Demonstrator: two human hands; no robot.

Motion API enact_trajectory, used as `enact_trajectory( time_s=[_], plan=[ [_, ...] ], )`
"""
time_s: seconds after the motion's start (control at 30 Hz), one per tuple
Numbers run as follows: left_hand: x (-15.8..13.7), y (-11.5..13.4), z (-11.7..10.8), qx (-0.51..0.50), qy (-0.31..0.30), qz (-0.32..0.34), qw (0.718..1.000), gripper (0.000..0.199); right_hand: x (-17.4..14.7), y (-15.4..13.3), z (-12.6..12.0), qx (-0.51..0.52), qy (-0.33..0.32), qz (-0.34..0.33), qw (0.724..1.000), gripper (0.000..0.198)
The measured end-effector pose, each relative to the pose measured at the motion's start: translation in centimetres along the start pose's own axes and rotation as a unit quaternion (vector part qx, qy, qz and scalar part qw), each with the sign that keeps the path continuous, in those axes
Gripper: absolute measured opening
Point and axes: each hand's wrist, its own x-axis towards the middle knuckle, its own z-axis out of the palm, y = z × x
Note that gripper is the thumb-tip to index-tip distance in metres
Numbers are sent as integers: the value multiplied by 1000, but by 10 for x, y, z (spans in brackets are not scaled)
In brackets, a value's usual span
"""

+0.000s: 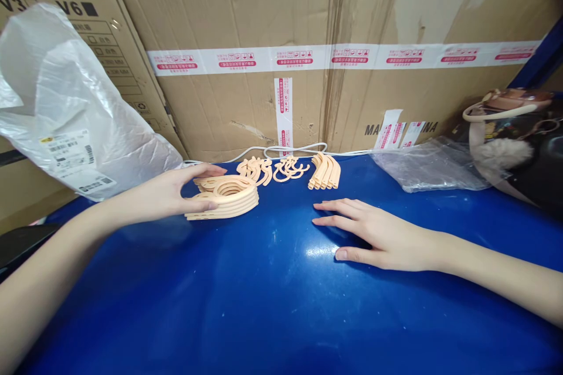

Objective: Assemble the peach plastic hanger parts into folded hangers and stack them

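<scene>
1. Table (281, 293), blue, read as a clock face with twelve at the carton (246, 12).
2. Stack of flat peach pieces (237, 204), at eleven, layers laid one on another, resting on the table.
3. Left hand (160, 192), at ten: thumb on the near side of the stack, fingers at the far side, apparently gripping its left end.
4. Right hand (380, 234), between two and three: fingers spread, holding nothing, apart from all pieces.
5. Small curved pieces (255, 170), one group, just before twelve.
6. Hooks (290, 173), one loose group, at twelve.
7. Ribbed bent pieces (324, 171), side by side, just past twelve.
8. Silver mailer (79, 99), at ten; clear bag (426, 164), near two.
9. Condition: parts grouped by kind, seemingly done; no piece visibly joined to another kind. Exact counts cannot be told.
</scene>
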Motion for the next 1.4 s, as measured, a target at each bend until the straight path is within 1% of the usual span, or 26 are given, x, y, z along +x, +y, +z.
enact_trajectory(
  time_s=[0.2,0.33,0.43,0.5,0.6,0.67,0.73,0.8,0.97,1.13,1.4],
  plan=[
    [0,-2,0,12,-30,-10,999,58,0,0,0,6,2,-2,1000,53],
    [0,-1,1,15,-30,-2,999,55,0,0,0,9,5,-1,1000,52],
    [2,-4,0,4,-37,-11,999,66,0,-1,0,4,4,0,1000,53],
    [4,-10,-2,-15,-18,-24,999,68,0,-1,0,3,1,2,1000,53],
    [7,-23,-6,-31,38,-57,997,57,1,-1,-1,1,-2,3,1000,53],
    [9,-32,-9,-22,48,-77,996,59,1,0,-1,0,-3,3,1000,53],
    [10,-40,-9,-13,32,-86,996,65,0,0,0,-1,-4,4,1000,53],
    [10,-45,-9,-11,9,-85,996,66,0,0,0,-1,-4,4,1000,53],
    [11,-44,-8,-9,-29,-79,996,55,1,-1,0,0,-4,5,1000,53],
    [10,-40,-10,-7,-37,-71,997,48,0,-1,0,-8,-7,6,1000,53],
    [10,-42,-7,1,-32,-70,997,50,0,-1,0,-1,-4,4,1000,53]
  ],
)
